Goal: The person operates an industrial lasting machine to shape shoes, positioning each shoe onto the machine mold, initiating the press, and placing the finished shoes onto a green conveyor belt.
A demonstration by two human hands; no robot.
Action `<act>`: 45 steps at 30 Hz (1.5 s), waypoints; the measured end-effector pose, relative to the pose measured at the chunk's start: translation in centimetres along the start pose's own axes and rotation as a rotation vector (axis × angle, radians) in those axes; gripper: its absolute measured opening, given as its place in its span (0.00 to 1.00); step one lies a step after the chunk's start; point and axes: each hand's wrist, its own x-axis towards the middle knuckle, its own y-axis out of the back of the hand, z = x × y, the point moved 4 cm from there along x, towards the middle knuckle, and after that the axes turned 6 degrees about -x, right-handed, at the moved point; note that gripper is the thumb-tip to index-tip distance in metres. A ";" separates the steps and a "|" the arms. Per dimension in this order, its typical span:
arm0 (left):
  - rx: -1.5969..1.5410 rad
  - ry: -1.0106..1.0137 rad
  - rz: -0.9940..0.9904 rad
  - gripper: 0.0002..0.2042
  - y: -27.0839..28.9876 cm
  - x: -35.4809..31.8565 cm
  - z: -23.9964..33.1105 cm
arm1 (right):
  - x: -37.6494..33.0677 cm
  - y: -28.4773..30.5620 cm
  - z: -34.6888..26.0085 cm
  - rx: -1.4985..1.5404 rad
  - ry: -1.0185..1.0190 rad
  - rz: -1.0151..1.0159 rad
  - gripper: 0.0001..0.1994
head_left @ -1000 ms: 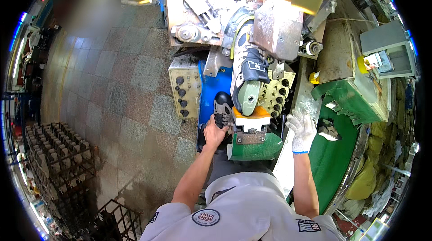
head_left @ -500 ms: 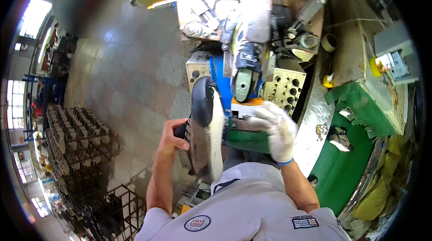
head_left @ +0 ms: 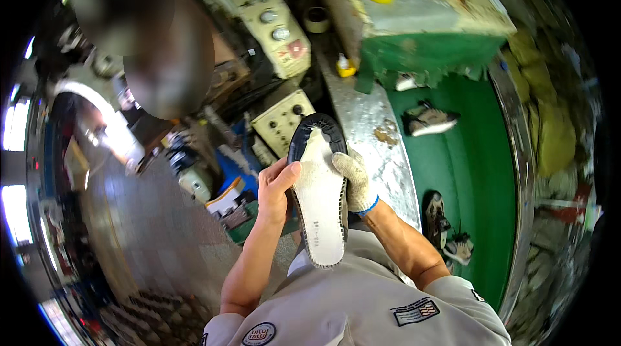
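Held up in front of the chest, bottom side toward the camera: an unfinished shoe [head_left: 319,194] with a pale, off-white insole board filling most of the underside, ringed by dark upper material folded over the edge. Toe end pointing away from the body, rounded and black; heel end nearest the grey shirt [head_left: 349,307], edged with a fine dotted line. Small dark marks printed near the middle of the board, too small to make out.

Bare left hand [head_left: 277,187] curled against the shoe's left edge, thumb laid flat onto the pale board, fingers wrapped behind out of sight. Gloved right hand [head_left: 354,181], in a white knit glove with a blue cuff, closed around the right edge near the toe, fingertips bent over onto the board.

Just beyond the toe, a beige control box [head_left: 284,119] with dark knobs. To the right, a scuffed metal ledge [head_left: 381,139] running away, then a green conveyor surface [head_left: 479,171] carrying finished shoes [head_left: 427,119], well apart from the hands. To the left, open tiled floor [head_left: 149,229] below the left elbow
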 end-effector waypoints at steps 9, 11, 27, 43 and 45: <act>0.179 0.146 -0.302 0.17 -12.1 4.7 -9.5 | -4.9 14.7 -5.6 0.131 -0.028 0.304 0.14; 0.119 0.182 -0.331 0.17 -14.4 5.9 -12.0 | -5.8 18.2 -5.7 0.036 0.029 0.389 0.14; 0.575 0.508 -0.095 0.17 -6.4 5.5 -24.7 | -4.7 51.7 -12.5 -1.497 -0.826 0.892 0.44; 0.395 0.177 0.153 0.15 0.8 4.9 -13.4 | 0.7 32.0 -0.5 0.191 0.185 0.195 0.40; 0.405 0.086 0.115 0.19 0.3 7.0 -9.0 | 0.2 23.8 2.1 0.430 0.106 0.037 0.39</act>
